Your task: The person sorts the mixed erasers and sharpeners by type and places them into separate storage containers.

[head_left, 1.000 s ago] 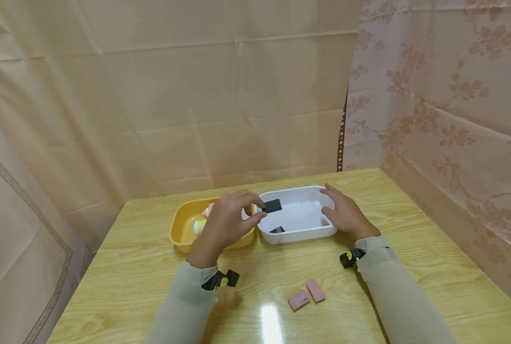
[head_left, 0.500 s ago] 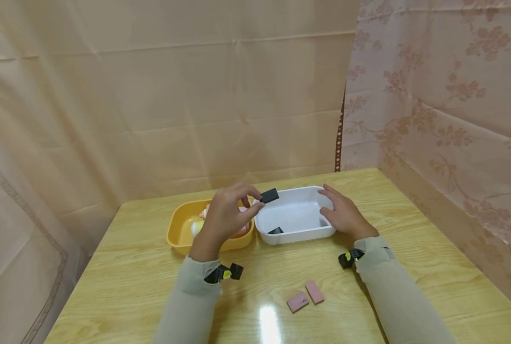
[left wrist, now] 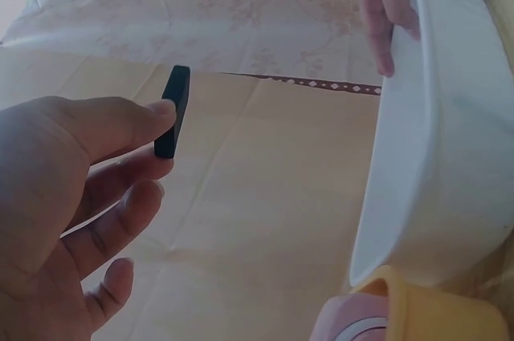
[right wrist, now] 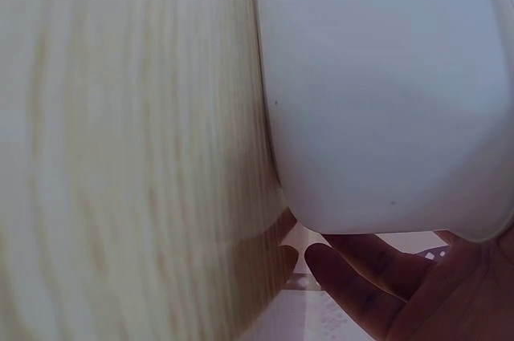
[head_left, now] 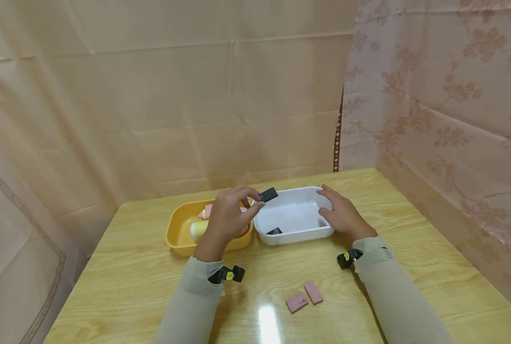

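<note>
- Black block (head_left: 269,194): flat, rectangular, pinched in the left hand (head_left: 229,215), raised and tilted.
- White tray (head_left: 296,217): oblong, round-cornered, upright on the surface (head_left: 251,306), gripped at its right end by the right hand (head_left: 343,215).
- Black piece (head_left: 274,231): inside the tray, near-left corner.

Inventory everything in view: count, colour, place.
table: one, light wood, centre
white tub: one, white, right on table
yellow tub: one, yellow, left of white tub
held block: one, black, in left grip
dark piece: one, black, in white tub
pink blocks: two, pink, table front
cylindrical item: one, yellow and white, in yellow tub
pink items: count unclear, pink, in yellow tub
cloths: several, beige and pink, around table
wrist devices: two, black, wrists
sleeves: two, pale grey, forearms
left grip: one, pinching held block
right grip: one, at white tub's right end
</note>
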A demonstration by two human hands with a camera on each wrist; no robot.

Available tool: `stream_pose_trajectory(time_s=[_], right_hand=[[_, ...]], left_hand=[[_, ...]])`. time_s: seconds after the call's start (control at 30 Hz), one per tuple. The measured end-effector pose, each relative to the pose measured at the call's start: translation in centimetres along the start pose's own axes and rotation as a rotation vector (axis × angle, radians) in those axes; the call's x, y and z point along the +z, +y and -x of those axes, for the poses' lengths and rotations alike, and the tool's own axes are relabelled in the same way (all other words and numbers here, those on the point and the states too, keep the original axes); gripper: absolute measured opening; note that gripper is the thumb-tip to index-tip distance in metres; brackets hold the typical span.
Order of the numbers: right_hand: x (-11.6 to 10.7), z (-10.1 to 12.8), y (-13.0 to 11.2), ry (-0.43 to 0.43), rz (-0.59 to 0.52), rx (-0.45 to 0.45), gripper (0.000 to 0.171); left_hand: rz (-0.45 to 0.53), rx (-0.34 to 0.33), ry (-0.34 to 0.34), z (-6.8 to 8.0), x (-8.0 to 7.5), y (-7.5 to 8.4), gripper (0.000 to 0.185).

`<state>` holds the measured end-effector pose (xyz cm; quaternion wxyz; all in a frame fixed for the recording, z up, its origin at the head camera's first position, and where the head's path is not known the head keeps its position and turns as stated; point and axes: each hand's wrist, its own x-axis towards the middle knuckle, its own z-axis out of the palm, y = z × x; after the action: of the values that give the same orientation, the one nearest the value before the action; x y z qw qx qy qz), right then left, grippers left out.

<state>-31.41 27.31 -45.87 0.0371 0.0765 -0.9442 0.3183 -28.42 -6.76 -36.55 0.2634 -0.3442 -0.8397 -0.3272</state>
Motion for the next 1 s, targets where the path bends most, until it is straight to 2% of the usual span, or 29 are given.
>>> stream_pose_trajectory(time_s=[0.33, 0.53, 1.0], right_hand=[[-0.1, 0.1, 0.2, 0.002, 0.008, 0.002, 0.060], [-0.1, 0.1, 0.1, 0.002, 0.009, 0.000, 0.060], [0.1, 0.2, -0.1, 0.020, 0.001, -0.015, 0.059]], left_hand=[[-0.089, -0.054, -0.009, 0.1, 1.3, -0.1, 0.009], [-0.106, -0.104, -0.029, 0.2, 1.6, -0.1, 0.010], [-0.141, -0.160, -0.073, 0.3, 2.1, 0.0, 0.012]])
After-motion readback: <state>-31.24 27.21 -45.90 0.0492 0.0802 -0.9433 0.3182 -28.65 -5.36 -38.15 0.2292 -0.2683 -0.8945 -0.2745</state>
